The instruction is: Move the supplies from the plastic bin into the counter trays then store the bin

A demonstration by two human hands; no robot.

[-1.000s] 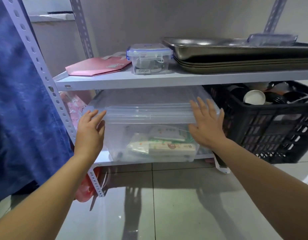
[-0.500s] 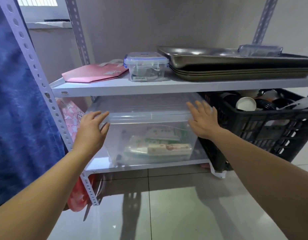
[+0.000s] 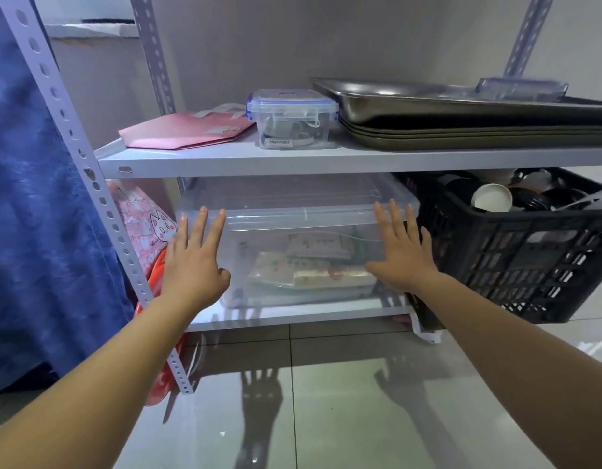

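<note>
Low on grey metal shelf (image 3: pixel 293 313): clear lidded plastic bin (image 3: pixel 293 211) at its front edge, blurred packets inside hard to read. Left hand (image 3: pixel 191 269) and right hand (image 3: pixel 401 258) spread flat, fingers apart, against bin front.

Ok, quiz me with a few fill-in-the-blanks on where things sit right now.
1. The clear plastic bin sits on the ____ shelf.
2. To the bin's right stands a ____ crate.
3. Beside the steel trays lies a ____ paper bag.
4. Both the left hand and right hand are ____.

Missing: bottom; black; pink; open
</note>
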